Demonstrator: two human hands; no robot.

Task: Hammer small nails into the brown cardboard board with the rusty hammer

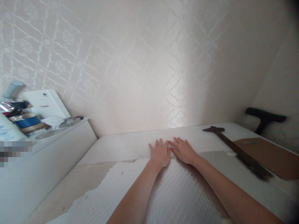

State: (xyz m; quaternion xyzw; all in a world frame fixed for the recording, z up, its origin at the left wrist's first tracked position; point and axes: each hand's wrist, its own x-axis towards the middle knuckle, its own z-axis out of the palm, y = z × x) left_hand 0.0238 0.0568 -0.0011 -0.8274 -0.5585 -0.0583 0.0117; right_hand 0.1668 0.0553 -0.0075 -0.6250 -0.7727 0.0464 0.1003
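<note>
My left hand (160, 153) lies flat at the far end of the white surface (112, 146), its fingers spread. Close beside it, my right hand (185, 151) also rests flat with fingers apart; the two hands nearly touch at thumbs and fingertips. Under my wrists and forearms stretches a white sheet with a dimpled, quilted texture (179, 193). Its left edge is ragged, and a beige patch (93, 177) of the surface shows beside it. Neither hand holds anything that I can see.
A hammer (229, 141) lies at the right beside a brown board (268, 157). A black T-shaped handle (265, 116) stands beyond the right edge. On the left, a white cabinet (70, 146) carries tape rolls (26, 121), a white box (49, 102) and other items. A patterned wall (140, 62) rises behind.
</note>
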